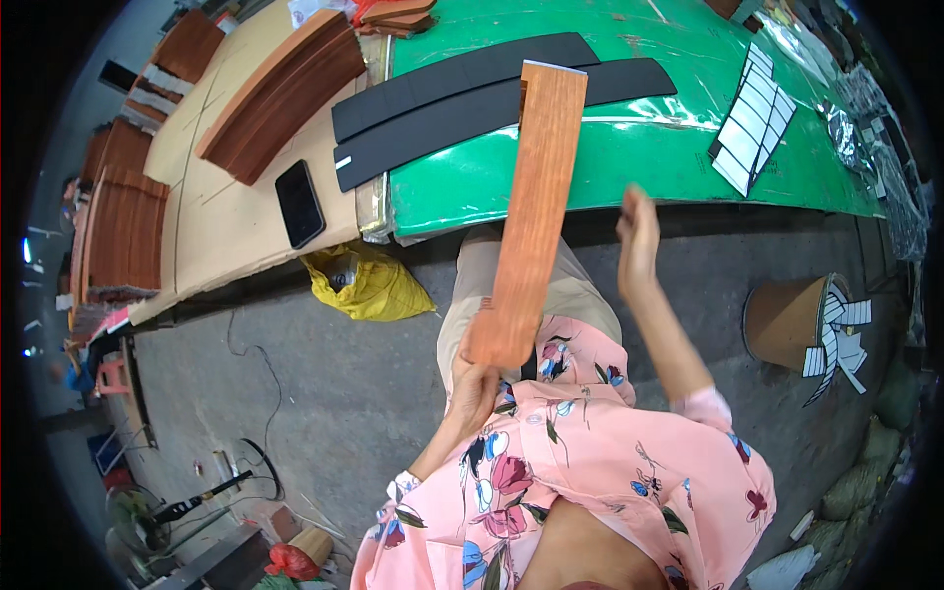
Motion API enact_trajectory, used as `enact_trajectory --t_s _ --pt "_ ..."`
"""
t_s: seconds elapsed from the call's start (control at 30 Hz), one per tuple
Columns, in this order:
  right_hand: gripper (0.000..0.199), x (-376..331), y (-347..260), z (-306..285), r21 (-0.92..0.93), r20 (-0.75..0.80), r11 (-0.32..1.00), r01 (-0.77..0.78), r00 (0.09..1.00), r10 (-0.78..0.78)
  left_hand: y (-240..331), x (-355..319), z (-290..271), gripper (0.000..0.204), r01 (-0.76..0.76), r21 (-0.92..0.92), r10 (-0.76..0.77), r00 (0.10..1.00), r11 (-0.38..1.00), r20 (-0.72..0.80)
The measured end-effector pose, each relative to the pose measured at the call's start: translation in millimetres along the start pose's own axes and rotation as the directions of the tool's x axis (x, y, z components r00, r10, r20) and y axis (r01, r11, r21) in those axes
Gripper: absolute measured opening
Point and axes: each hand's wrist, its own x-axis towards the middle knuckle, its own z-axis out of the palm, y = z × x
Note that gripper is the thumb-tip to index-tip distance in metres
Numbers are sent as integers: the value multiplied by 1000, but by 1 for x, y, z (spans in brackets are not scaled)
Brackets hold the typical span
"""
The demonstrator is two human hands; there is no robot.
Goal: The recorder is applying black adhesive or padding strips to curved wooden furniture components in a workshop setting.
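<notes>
My left hand is closed round the near, rounded end of a long reddish-brown wood-grain board. The board points away from me, and its far end overlaps two curved black strips lying on the green-covered table. A narrow pale edge shows at that far end. To the right of the board, my right hand is raised near the table's front edge, apart from the board. Its fingers are stretched out, a little blurred, and nothing shows in them.
Sheets of white labels lie on the table's right. At left, a cardboard-covered table bears stacks of brown boards and a black phone. Below are a yellow sack, a brown drum with label scraps, and a fan.
</notes>
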Motion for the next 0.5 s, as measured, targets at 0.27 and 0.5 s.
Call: enact_trajectory --t_s 0.27,0.5 --pt "48 -150 16 -44 243 389 831 -501 835 390 -21 7 22 71 224 484 -385 884 846 265" --pt "52 -123 35 -110 355 242 838 -415 906 346 -45 23 53 72 184 671 -619 609 718 496"
